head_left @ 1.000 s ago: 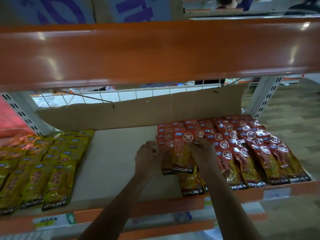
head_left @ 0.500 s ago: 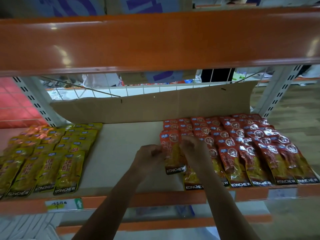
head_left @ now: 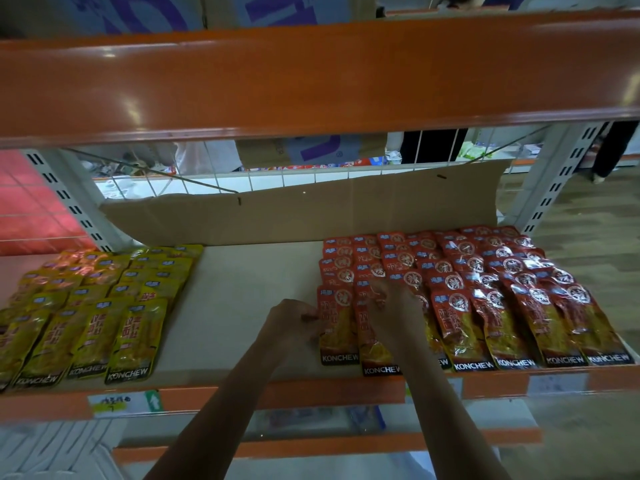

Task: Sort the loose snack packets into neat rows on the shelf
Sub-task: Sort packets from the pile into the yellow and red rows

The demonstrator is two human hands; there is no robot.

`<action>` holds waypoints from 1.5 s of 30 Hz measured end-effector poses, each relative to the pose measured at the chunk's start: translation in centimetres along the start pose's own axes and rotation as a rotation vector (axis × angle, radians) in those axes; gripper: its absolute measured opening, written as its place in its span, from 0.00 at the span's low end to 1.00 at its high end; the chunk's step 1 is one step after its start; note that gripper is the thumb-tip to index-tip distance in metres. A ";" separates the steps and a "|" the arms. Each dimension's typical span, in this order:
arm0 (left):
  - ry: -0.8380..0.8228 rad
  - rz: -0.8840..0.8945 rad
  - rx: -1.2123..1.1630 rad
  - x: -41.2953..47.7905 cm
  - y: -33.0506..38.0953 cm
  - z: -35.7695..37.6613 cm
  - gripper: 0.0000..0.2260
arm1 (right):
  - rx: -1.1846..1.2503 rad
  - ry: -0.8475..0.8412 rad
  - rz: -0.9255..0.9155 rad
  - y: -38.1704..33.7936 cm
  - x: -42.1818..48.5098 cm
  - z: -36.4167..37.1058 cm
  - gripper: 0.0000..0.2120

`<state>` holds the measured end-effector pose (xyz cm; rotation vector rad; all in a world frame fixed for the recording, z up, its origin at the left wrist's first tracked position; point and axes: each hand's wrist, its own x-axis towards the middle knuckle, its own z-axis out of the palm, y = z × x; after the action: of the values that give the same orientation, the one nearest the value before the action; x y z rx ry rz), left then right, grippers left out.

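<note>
Yellow packets (head_left: 93, 306) are laid in rows at the left of the shelf (head_left: 242, 306), red packets (head_left: 485, 289) in rows at its right, so sorting is judged nearly done. The front-left red packet (head_left: 337, 327) is pinched at its edge by the left hand (head_left: 294, 320); the right hand (head_left: 394, 306) is laid on the neighbouring packet (head_left: 372, 341), not yet squared, grip unclear.

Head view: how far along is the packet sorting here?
Done: yellow packets and most red packets lie in overlapping rows. In hand: left hand pinches the leftmost red packet; right hand presses the column beside it. Left: the neighbouring packet juts forward of the row; no other loose packets visible.
</note>
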<state>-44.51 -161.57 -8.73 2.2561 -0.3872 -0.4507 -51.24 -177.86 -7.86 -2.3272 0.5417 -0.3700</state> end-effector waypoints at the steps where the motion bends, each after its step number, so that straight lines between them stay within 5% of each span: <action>1: 0.007 0.007 0.013 0.0 0.1 0.1 0.08 | -0.003 0.000 -0.006 0.0 0.0 0.0 0.19; 13: 0.074 0.028 0.198 -0.1 -0.3 0.2 0.14 | -0.045 -0.006 -0.060 -1.0 0.1 0.8 0.17; 21: 0.356 0.145 0.334 -1.6 -1.7 -3.4 0.13 | -0.058 -0.079 -0.156 -5.2 -0.6 3.9 0.17; 32: 0.620 0.176 0.527 -8.6 -11.9 -16.4 0.17 | -0.073 -0.206 -0.384 -19.8 -6.2 15.5 0.18; 36: 0.687 0.141 0.556 -12.4 -17.5 -22.9 0.19 | -0.061 -0.220 -0.469 -26.2 -9.8 21.5 0.13; 45: 0.778 -0.043 0.578 -18.6 -29.2 -33.9 0.22 | 0.009 -0.329 -0.543 -38.0 -15.8 33.3 0.20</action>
<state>-42.48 -113.30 -5.81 2.7670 -0.0539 0.6008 -41.03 -125.96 -6.66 -2.4323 -0.2579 -0.2240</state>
